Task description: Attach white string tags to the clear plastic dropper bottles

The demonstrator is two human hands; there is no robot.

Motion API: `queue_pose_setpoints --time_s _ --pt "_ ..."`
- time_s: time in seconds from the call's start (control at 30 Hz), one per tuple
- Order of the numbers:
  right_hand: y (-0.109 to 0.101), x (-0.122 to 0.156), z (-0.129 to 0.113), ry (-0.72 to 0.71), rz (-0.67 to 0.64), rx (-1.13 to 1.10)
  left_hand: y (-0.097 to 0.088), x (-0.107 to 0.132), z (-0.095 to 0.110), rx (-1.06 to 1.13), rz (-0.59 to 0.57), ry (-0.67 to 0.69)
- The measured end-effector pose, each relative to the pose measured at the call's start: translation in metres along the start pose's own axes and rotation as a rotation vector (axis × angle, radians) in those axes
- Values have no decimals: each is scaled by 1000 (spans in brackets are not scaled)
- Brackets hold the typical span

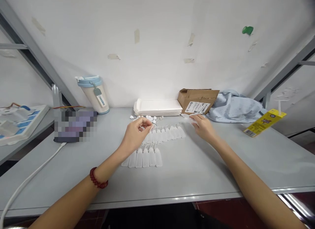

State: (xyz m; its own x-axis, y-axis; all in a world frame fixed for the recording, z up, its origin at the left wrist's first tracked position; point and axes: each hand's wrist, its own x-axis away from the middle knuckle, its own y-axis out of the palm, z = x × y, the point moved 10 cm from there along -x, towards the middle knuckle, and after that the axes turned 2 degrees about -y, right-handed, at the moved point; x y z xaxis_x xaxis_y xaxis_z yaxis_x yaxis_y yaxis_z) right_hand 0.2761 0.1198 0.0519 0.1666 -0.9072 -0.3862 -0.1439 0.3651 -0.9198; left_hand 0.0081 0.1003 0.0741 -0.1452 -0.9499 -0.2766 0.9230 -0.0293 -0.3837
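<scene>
My left hand (134,135), with a red bead bracelet (97,179) at the wrist, is closed in a pinch above the rear row of pieces. What its fingertips hold is too small to make out. Between the thumb and fingers of my right hand (203,127) is a translucent white piece (187,116), pointing left in front of the cardboard box. Translucent white tag-shaped pieces with thin white cords lie in two rows: a rear row (169,133), partly hidden by my left hand, and a shorter front row (145,157). Small white bits (150,118) lie behind my left hand.
Against the wall stand stacked white trays (158,108), a cardboard box (197,102) and a bundled light-blue cloth (233,105). A tumbler (94,96) and a pixelated device (75,126) with a white cable (34,173) are left. A yellow drink carton (264,123) is right.
</scene>
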Motion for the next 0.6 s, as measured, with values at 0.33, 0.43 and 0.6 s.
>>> queue_pose_setpoints --time_s 0.33,0.43,0.6 --pt "-40 34 -102 -282 175 -606 22 14 -1 193 -121 -138" --pt "-39 42 -124 -369 143 -648 25 15 -2 236 -140 -166" --pt "-39 44 -126 -371 134 -650 30 18 -3 230 -161 -190"
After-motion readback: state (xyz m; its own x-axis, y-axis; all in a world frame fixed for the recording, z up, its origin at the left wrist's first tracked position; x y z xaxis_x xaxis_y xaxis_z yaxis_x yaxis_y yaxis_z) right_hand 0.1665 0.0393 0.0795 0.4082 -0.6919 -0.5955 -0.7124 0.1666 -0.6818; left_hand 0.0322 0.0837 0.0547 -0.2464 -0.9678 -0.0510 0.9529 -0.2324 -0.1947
